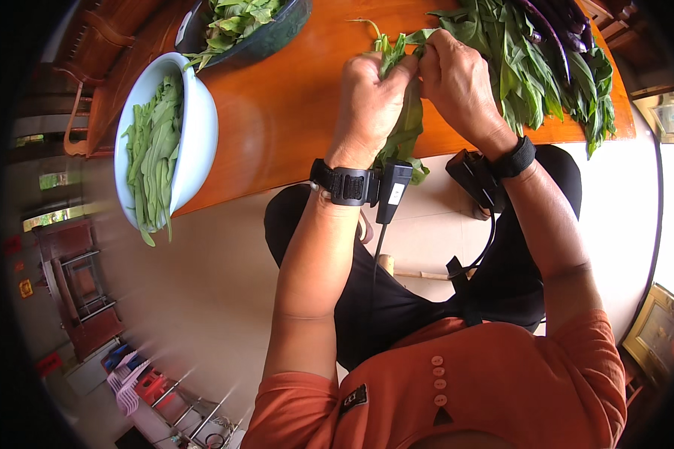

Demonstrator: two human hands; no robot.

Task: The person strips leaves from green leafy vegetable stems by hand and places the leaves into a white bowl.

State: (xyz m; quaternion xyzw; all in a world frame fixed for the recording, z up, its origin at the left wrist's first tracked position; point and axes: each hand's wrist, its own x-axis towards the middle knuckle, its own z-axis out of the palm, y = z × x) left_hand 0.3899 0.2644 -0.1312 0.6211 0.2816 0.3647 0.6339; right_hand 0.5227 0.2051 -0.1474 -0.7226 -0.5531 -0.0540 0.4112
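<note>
Over the near edge of the wooden table, my left hand (374,101) is closed around a leafy green stem (406,131), whose leaves hang down below the fingers. My right hand (457,82) pinches the same greens close beside the left thumb. The fingertips of both hands nearly meet, and the exact spot they grip is partly hidden. To the right lies a heap of long-leaved greens (513,82). A light blue bowl (208,123) at the left holds picked leaves and stems (156,142).
A dark basin (281,37) with more leaves stands at the far left of the orange-brown table (292,112). Purple eggplants (569,26) lie on the greens at the far right. Straps and boxes with cables sit on both wrists. A wooden chair (90,75) is beyond the bowl.
</note>
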